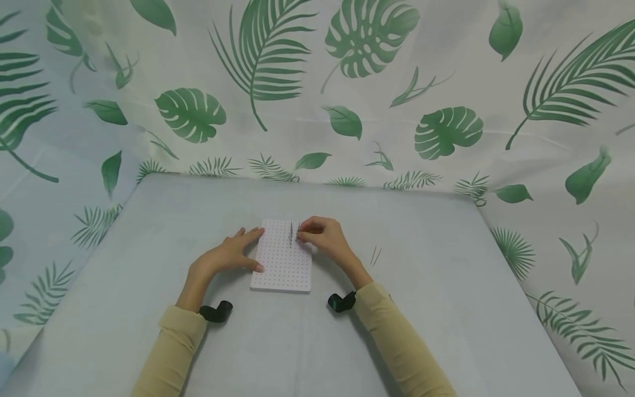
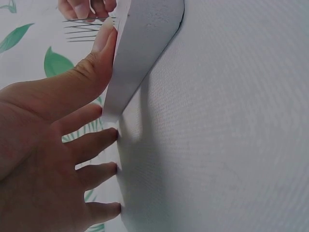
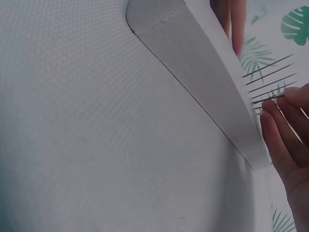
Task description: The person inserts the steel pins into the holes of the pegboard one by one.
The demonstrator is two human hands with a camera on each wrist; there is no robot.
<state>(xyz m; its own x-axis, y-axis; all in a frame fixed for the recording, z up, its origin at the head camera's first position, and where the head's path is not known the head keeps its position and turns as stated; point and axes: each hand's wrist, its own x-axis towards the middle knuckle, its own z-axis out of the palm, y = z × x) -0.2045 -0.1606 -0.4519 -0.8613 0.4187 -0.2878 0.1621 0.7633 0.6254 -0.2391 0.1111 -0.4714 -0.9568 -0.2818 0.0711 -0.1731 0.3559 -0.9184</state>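
Observation:
A white board [image 1: 283,270] dotted with rows of small holes lies flat on the table. Several thin dark needles [image 1: 290,237] stand upright in a row near its far right part. My right hand [image 1: 324,238] pinches another needle [image 3: 268,99] between thumb and fingertips, beside that row; its lower tip meets the board's face, but whether it sits in a hole I cannot tell. Along the board's left side, my left hand [image 1: 225,255] is spread, its fingers fairly straight. In the left wrist view the left thumb [image 2: 99,53] rests at the board's edge and other fingertips reach the table.
Two loose needles [image 1: 375,256] lie on the white-covered table [image 1: 421,309] to the right of my right hand. A leaf-printed cloth [image 1: 297,110] hangs behind and at the sides. Each wrist carries a black camera [image 1: 216,312].

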